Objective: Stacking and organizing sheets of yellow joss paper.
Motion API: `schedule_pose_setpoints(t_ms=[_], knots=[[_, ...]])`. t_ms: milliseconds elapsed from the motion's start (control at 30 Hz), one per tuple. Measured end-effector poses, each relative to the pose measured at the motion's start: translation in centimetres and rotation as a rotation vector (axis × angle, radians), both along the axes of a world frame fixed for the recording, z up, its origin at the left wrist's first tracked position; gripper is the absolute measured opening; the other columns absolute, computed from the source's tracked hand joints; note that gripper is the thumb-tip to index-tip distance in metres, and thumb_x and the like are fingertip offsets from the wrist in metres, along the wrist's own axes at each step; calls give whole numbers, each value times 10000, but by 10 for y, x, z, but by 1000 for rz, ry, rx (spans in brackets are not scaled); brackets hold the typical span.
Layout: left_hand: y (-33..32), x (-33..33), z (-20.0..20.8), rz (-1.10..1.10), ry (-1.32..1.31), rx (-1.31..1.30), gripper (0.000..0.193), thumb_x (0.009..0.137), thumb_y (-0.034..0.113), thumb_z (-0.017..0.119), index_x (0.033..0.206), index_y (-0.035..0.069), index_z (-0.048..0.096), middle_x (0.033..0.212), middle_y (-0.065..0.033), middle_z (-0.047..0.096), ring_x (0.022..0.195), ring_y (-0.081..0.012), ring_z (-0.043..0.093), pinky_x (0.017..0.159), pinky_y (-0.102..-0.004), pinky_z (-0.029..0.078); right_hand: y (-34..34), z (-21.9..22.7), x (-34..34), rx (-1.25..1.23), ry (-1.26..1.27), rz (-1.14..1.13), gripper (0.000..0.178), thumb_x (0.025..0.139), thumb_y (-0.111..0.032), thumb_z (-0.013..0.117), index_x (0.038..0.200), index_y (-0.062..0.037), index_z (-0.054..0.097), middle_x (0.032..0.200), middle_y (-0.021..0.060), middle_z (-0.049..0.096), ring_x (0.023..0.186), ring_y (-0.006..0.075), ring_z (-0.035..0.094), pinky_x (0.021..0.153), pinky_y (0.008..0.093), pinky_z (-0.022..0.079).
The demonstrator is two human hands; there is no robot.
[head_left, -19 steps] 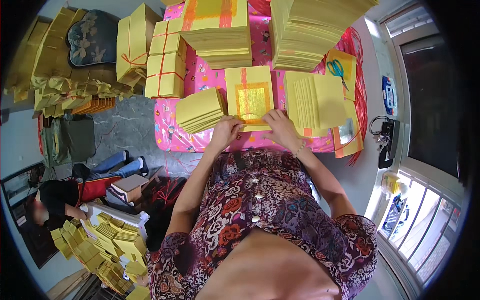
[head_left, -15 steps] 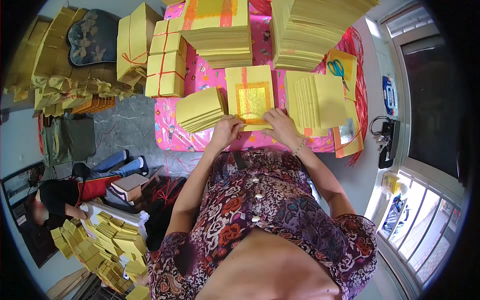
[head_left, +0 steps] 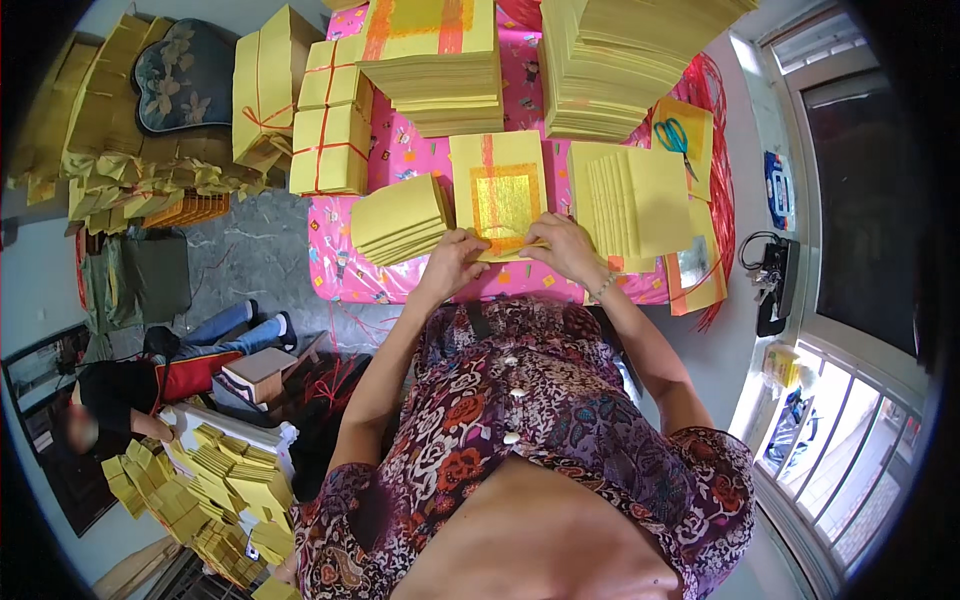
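Note:
In front of me on the pink table lies a yellow paper sheet (head_left: 505, 200) with a gold foil square bordered in orange. My left hand (head_left: 458, 262) pinches its near left edge, where the paper is turned up in a narrow fold. At the near right edge, my right hand (head_left: 562, 248) grips the same fold with thumb and fingers. A fanned pile of folded yellow papers (head_left: 400, 220) rests beside my left hand. Right of my right hand lies another overlapping row of yellow papers (head_left: 630, 200).
Tall paper stacks (head_left: 440, 85) stand at the back of the pink-covered table (head_left: 335, 255). Teal scissors (head_left: 674, 138) lie at the right, near red strands (head_left: 710, 90). Bundles tied with red string (head_left: 330, 150) sit at the left. Another person (head_left: 120, 390) works at the lower left.
My right hand has shifted slightly, its fingers curling further over the sheet's near edge. The left hand stays nearly where it was, and the near fold looks flatter.

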State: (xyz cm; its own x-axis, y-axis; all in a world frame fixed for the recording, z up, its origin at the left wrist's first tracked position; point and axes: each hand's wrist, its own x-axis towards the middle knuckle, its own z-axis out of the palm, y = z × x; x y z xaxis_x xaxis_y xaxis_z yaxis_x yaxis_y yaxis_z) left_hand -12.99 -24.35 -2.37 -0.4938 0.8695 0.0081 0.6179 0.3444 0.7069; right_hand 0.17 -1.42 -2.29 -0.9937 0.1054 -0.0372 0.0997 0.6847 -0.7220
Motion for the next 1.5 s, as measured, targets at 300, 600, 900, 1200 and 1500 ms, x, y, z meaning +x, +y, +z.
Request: schedule_pose_setpoints(t_ms=[300,600,900,1200,1500], knots=[[3,-12,-2,-8,-161,-79,325,755,115,816,1056,47,712,922,-99,620,817,-254,622,721,-352,523,4,8,-5,-48,-89,-3,241,794,-287,797,858,-87,677,921,63,606,926,266,607,816,384,489],[3,-16,-5,24,-308,-112,345,755,134,838,1072,66,720,855,-62,597,747,-169,612,699,-308,527,7,6,-7,-65,-123,17,268,780,-293,811,866,-82,671,939,69,600,952,268,597,835,387,481],[4,-18,-1,35,-346,-132,345,761,173,842,1070,76,723,848,-47,609,739,-157,605,688,-301,514,11,2,-9,-76,-144,40,324,742,-315,837,870,-73,664,965,73,617,985,274,593,865,392,472],[4,-19,-3,40,-364,-152,345,765,195,842,1065,75,723,853,-47,616,741,-160,602,694,-306,510,11,4,-11,-70,-198,50,326,740,-319,839,868,-77,661,954,70,616,971,264,589,860,395,470],[4,-18,-3,59,-368,-124,284,778,143,826,1027,54,720,892,-66,657,765,-173,638,707,-305,520,11,2,-12,-85,-188,39,303,753,-304,835,860,-80,662,948,62,616,963,256,589,851,388,468]])
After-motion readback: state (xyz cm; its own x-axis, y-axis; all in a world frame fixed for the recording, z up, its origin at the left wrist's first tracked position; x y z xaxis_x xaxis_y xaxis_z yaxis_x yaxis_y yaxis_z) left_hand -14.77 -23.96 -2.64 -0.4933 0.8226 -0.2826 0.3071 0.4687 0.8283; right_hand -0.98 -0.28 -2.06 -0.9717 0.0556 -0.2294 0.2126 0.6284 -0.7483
